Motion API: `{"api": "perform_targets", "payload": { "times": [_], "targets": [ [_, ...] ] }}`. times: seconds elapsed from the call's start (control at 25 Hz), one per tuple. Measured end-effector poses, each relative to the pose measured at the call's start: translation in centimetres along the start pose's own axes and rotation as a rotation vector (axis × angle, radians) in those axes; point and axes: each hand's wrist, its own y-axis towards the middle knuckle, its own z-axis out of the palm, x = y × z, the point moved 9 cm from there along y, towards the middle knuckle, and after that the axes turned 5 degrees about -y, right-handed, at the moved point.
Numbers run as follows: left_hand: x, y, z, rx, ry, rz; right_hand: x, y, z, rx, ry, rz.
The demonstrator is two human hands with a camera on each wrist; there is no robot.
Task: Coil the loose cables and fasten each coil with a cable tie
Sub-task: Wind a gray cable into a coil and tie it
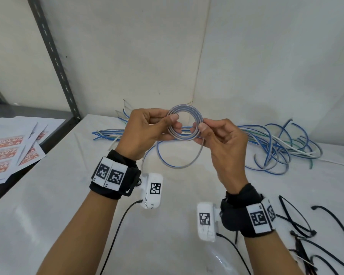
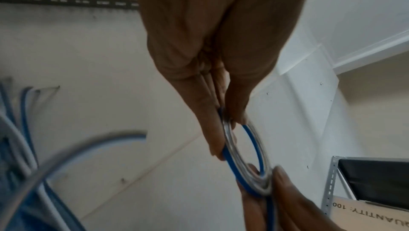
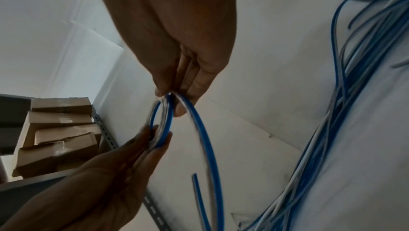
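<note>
Hands hold one blue-and-white cable coil [image 1: 185, 122] above the table [image 1: 68, 195]: left hand [image 1: 147, 130] pinches its left side, right hand [image 1: 222, 141] pinches its right, tail hanging below.

We are looking down at a white table [image 1: 48, 195] that is carrying a loose tangle of blue and white cables [image 1: 276, 147] along its far edge by the wall. Black cable ties [image 1: 306, 235] are lying scattered near its right front. To the left, printed sheets [image 1: 14, 149] are lying on a grey shelf [image 1: 54, 139] just beside the table.
</note>
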Motion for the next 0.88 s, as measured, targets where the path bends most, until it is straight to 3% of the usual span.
{"api": "perform_targets", "payload": {
  "times": [0.12,0.2,0.4,0.48,0.6,0.76,0.88],
  "targets": [
    [0.6,-0.1,0.5,-0.029,-0.068,-0.006,0.1,-0.3,0.2,-0.062,0.034,-0.019],
    [1.1,0.0,0.9,0.025,-0.069,-0.04,0.4,0.1,-0.4,-0.056,0.018,-0.04],
    [1.8,-0.3,1.7,0.286,0.245,-0.072,0.2,0.4,0.6,0.314,-0.274,-0.051],
    [2.2,-0.7,2.1,0.357,0.357,-0.088,-0.1,0.3,1.0,0.386,-0.352,-0.041],
    [1.5,-0.5,1.7,0.295,0.303,-0.039,0.4,0.5,0.6,0.346,-0.338,-0.069],
    [0.6,0.2,-0.5,0.048,-0.042,0.003,0.5,0.9,-0.5,0.16,-0.196,-0.065],
    [0.5,0.4,-0.7,-0.038,-0.166,0.014,0.1,0.2,0.3,0.05,-0.085,-0.044]
  ]
}}
